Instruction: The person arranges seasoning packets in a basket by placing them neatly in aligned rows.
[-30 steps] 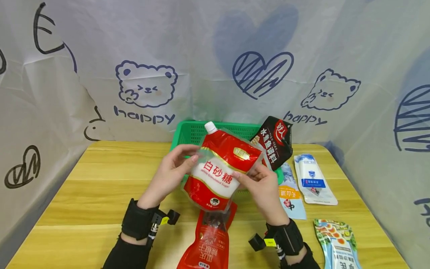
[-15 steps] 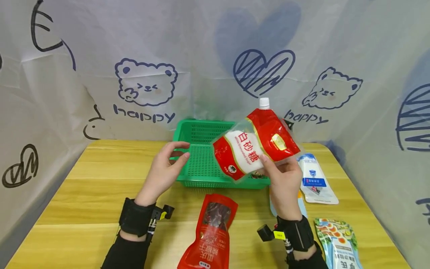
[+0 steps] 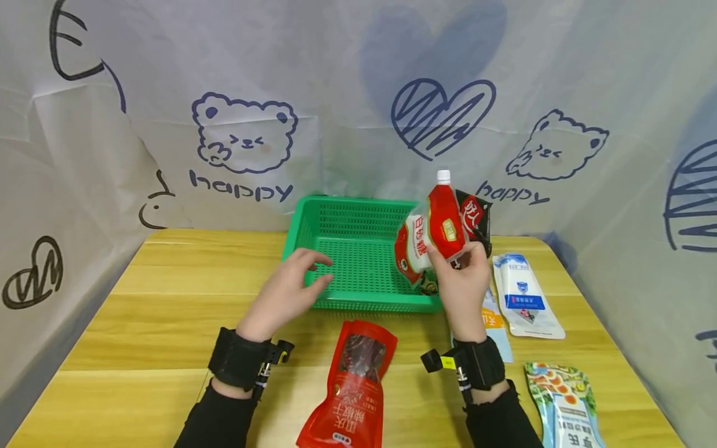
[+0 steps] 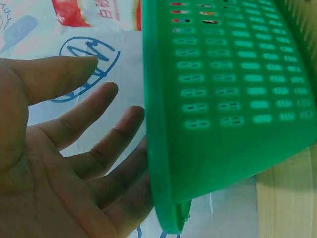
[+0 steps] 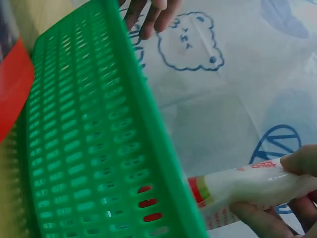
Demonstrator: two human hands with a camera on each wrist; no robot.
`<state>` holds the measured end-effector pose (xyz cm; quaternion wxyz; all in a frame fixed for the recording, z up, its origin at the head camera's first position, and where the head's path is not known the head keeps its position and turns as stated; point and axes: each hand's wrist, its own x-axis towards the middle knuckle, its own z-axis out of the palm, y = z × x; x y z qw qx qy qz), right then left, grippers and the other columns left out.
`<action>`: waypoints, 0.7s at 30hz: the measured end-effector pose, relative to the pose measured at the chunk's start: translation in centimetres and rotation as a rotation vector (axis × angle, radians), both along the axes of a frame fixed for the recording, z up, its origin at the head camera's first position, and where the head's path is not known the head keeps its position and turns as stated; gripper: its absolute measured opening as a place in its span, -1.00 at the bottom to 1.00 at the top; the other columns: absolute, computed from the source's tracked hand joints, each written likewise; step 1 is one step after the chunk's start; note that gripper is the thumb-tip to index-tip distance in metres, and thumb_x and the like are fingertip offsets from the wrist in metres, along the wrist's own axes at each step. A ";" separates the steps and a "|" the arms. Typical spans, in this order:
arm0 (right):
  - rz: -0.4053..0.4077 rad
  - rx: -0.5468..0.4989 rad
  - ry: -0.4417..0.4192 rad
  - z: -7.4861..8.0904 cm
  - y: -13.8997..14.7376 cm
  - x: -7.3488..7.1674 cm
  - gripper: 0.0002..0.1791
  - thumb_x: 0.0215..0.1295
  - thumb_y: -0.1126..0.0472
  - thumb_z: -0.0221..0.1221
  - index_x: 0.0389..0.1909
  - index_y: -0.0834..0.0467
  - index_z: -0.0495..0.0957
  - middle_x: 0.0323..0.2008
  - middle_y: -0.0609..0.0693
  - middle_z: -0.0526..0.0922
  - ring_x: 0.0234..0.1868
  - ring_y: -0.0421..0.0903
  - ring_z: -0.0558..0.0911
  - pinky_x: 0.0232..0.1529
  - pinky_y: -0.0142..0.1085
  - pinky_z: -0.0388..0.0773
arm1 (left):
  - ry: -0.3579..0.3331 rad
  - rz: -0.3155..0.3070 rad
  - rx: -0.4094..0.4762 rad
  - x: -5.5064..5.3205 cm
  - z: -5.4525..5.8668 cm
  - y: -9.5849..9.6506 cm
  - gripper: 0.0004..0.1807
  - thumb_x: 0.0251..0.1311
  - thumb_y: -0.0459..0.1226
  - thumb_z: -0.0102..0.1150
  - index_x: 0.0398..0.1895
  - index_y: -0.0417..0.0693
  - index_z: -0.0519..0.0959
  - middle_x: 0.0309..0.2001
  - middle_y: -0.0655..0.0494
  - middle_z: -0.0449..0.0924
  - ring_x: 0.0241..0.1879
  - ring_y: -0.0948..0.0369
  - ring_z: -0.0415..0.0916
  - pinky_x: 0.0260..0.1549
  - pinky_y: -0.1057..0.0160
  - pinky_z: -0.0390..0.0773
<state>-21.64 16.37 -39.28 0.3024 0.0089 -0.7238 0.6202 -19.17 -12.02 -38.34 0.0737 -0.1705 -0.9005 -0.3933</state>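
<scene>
Above the right end of the green basket (image 3: 366,303), my right hand (image 3: 462,286) pinches a red and white pouch of white granulated sugar (image 3: 441,214) by its lower right edge. The pouch leans, its white spout cap pointing up. In the right wrist view, the sugar pouch (image 5: 247,186) appears edge-on between thumb and fingers, partly behind the basket wall. My left hand (image 3: 288,289) hovers at the basket's front left, holding nothing, fingers loosely bent. The left wrist view has those fingers close to the basket rim (image 4: 153,124); whether they touch it I cannot tell.
A black and red seasoning packet (image 3: 475,218) stands at the basket's right end, partly hidden. In front lies a red dried-chili pouch (image 3: 358,398). To the right lie a white and blue packet (image 3: 523,295), a blue and orange packet (image 3: 495,326) and a colourful spoutless pouch (image 3: 566,404).
Both hands held the sugar pouch earlier; the left hand has let go. My right hand carried the pouch rightward and then slightly down toward the basket's right end.
</scene>
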 end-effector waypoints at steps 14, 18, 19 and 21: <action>-0.072 0.254 -0.117 -1.6 -0.5 -2.2 -0.64 0.27 0.29 0.43 -0.17 0.32 0.42 -0.02 0.28 0.65 0.00 0.18 0.71 -0.09 -0.01 0.70 | -0.092 -0.052 -0.144 0.3 -0.4 0.4 -0.69 0.34 -0.31 0.32 0.13 -0.01 0.67 0.15 0.02 0.58 0.09 -0.04 0.59 -0.04 -0.05 0.65; -0.056 0.287 -0.145 -1.3 -0.6 -2.6 -0.65 0.30 0.30 0.41 -0.17 0.31 0.40 -0.04 0.29 0.64 -0.02 0.19 0.69 -0.12 0.10 0.71 | -0.101 -0.074 -0.138 0.4 -0.3 0.4 -0.69 0.32 -0.35 0.29 0.11 0.03 0.69 0.16 0.06 0.58 0.06 0.02 0.59 -0.10 0.00 0.65; -0.050 0.295 -0.158 -1.2 -0.6 -2.6 -0.65 0.30 0.30 0.41 -0.17 0.31 0.40 -0.05 0.29 0.63 -0.03 0.20 0.68 -0.14 0.08 0.71 | -0.104 -0.076 -0.137 0.4 -0.3 0.4 -0.69 0.32 -0.36 0.28 0.10 0.05 0.69 0.15 0.06 0.59 0.05 0.03 0.58 -0.11 0.02 0.65; -0.041 0.318 -0.195 -1.1 -0.6 -2.7 -0.65 0.32 0.28 0.40 -0.15 0.30 0.39 -0.07 0.29 0.61 -0.06 0.19 0.66 -0.18 0.04 0.69 | -0.111 -0.080 -0.135 0.5 -0.3 0.4 -0.69 0.31 -0.36 0.28 0.09 0.05 0.69 0.14 0.07 0.59 0.04 0.05 0.58 -0.13 0.03 0.64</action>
